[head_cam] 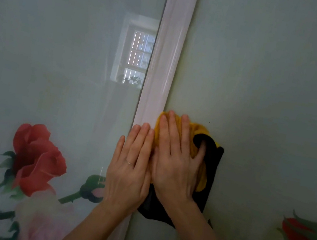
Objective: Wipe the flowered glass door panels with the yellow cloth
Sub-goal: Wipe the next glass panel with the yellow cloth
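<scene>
- The yellow cloth (200, 130) lies on the right glass panel (277, 77), at about 5 o'clock from the middle of the view. Its upper left edge touches the white frame strip (168, 58).
- The right hand (175, 161) presses the cloth flat with straight fingers, not clasping it. The thumb tip is hidden in a black fold at the hand's 3 o'clock.
- The left hand (129, 169) lies flat over the strip with its fingers together, holding nothing. It touches the right hand from 9 o'clock and wears a thin ring (130, 163).
- Bare pale green glass spreads from 12 to 3 o'clock of the cloth. A printed rosebud (298, 235) sits well apart at 4 o'clock.
- The left glass panel (51, 37) is glossy and reflects a barred window (137, 56) at 11 o'clock of the hands. A printed red rose (37, 153) lies at their 9 o'clock.
- The cloth is soft and fuzzy, yellow on one face and black on the other, and hangs as a rough rectangle towards 6 o'clock.
- The strip is shiny and ridged, and runs from top to bottom at a slight tilt.
</scene>
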The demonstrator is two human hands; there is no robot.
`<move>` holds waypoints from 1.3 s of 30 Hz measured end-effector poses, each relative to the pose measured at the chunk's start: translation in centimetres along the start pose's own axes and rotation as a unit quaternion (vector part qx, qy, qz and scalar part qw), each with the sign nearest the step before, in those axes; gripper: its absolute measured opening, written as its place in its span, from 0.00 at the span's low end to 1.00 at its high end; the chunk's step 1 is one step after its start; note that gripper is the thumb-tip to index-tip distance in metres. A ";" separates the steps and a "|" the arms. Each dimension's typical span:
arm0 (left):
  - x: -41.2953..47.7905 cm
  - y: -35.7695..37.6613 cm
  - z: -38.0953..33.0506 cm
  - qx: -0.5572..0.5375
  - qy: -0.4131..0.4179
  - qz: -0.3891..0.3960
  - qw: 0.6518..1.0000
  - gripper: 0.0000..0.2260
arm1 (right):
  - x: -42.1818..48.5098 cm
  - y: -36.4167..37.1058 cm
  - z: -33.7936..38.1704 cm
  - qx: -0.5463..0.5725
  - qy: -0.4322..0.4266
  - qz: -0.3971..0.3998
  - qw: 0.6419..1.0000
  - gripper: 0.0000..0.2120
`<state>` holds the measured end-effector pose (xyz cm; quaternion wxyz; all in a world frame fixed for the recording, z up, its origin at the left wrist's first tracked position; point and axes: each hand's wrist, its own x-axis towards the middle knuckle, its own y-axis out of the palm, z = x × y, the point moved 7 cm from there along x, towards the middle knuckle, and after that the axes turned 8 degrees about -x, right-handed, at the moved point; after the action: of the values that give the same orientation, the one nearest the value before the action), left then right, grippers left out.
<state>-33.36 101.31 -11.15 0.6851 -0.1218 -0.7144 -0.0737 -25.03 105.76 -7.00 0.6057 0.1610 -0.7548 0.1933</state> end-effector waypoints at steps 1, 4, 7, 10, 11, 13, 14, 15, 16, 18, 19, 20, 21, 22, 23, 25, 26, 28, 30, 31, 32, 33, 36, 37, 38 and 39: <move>0.1 0.2 -0.1 0.003 0.000 -0.006 1.000 0.23 | -0.2 0.1 0.0 -0.003 -0.012 0.002 1.000 0.27; -0.1 0.6 -0.1 0.023 0.005 -0.017 1.000 0.22 | -1.3 -0.1 -0.9 -0.016 -0.041 0.003 0.999 0.26; 0.0 0.8 -0.1 0.046 0.007 -0.016 0.999 0.25 | -2.6 -0.5 -3.1 -0.040 -0.006 0.001 0.999 0.28; 0.1 0.9 -0.2 0.062 0.012 -0.030 0.998 0.24 | -2.9 -0.7 -3.3 -0.046 0.054 -0.012 0.997 0.28; 0.1 0.9 -0.1 0.063 0.014 -0.035 0.997 0.22 | -2.7 -0.6 -2.6 -0.045 0.068 -0.019 0.996 0.27; -0.1 0.8 -0.1 0.059 0.019 -0.037 0.997 0.20 | -2.6 -0.4 -1.0 -0.035 0.065 -0.028 0.997 0.26; -0.2 0.8 -0.2 0.056 0.020 -0.030 0.998 0.20 | -2.6 -0.2 -0.5 -0.028 0.052 -0.027 0.998 0.25; -0.1 0.9 -0.2 0.054 0.023 -0.027 0.998 0.20 | -2.5 -0.1 -0.3 -0.022 0.040 -0.027 0.999 0.24; -0.1 0.9 -0.1 0.053 0.024 -0.025 0.998 0.20 | -2.6 0.0 -0.3 -0.019 0.026 -0.021 0.999 0.23; -0.2 0.8 -0.1 0.049 0.021 -0.030 0.998 0.20 | -3.2 -0.3 -1.0 -0.021 -0.008 -0.011 1.000 0.23; -0.1 0.7 0.0 0.054 0.024 -0.035 0.998 0.20 | -3.4 -0.3 -1.6 -0.027 -0.024 -0.008 0.999 0.24; -0.3 0.8 -0.1 0.057 0.024 -0.032 0.998 0.21 | -4.0 -0.7 -2.7 -0.037 -0.025 0.002 0.999 0.25; -0.3 0.8 0.0 0.063 0.027 -0.035 0.997 0.23 | -4.4 -0.9 -4.0 -0.045 -0.015 0.002 0.999 0.26; -0.4 0.7 0.0 0.068 0.028 -0.037 0.997 0.27 | -4.8 -1.1 -5.4 -0.051 0.004 0.002 0.999 0.27; -0.5 0.7 0.0 0.072 0.026 -0.037 0.996 0.29 | -5.1 -1.2 -6.7 -0.054 0.033 0.005 0.998 0.27; -0.5 0.8 -0.2 0.081 0.026 -0.040 0.996 0.30 | -5.3 -1.3 -7.9 -0.052 0.091 0.003 0.995 0.27; -0.5 0.7 -0.2 0.083 0.025 -0.042 0.995 0.30 | -5.3 -1.3 -7.7 -0.052 0.115 -0.001 0.992 0.27; -0.5 0.8 -0.3 0.086 0.022 -0.042 0.995 0.29 | -5.1 -1.2 -5.9 -0.053 0.135 -0.009 0.989 0.28; -0.6 0.9 -0.4 0.083 0.023 -0.039 0.996 0.27 | -5.3 -0.9 -3.2 -0.044 0.093 -0.012 0.995 0.28; -0.7 1.0 -0.5 0.081 0.025 -0.038 0.996 0.24 | -5.5 -0.6 -1.9 -0.035 0.060 -0.014 0.998 0.28; -0.6 1.1 -0.5 0.081 0.026 -0.040 0.996 0.22 | -5.7 -0.5 -1.1 -0.026 0.031 -0.019 0.999 0.28; -0.6 1.1 -0.5 0.081 0.026 -0.043 0.995 0.21 | -5.8 -0.5 -0.7 -0.018 0.012 -0.022 1.000 0.28; -0.5 1.1 -0.2 0.083 0.024 -0.044 0.995 0.23 | -6.1 -0.7 -1.7 -0.010 -0.026 -0.015 1.000 0.29; -0.6 1.1 -0.1 0.083 0.021 -0.043 0.995 0.25 | -6.3 -0.9 -2.6 -0.016 -0.026 -0.008 1.000 0.29; -0.6 1.1 -0.1 0.083 0.020 -0.041 0.996 0.27 | -6.5 -1.1 -3.8 -0.025 -0.016 -0.001 1.000 0.29; -0.7 1.0 -0.1 0.083 0.016 -0.038 0.996 0.29 | -6.9 -1.3 -5.0 -0.031 0.006 0.007 0.999 0.29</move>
<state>-32.96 102.23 -11.93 0.7010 -0.0360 -0.7110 -0.0426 -18.66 107.18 -12.67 0.6135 0.1359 -0.7579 0.1754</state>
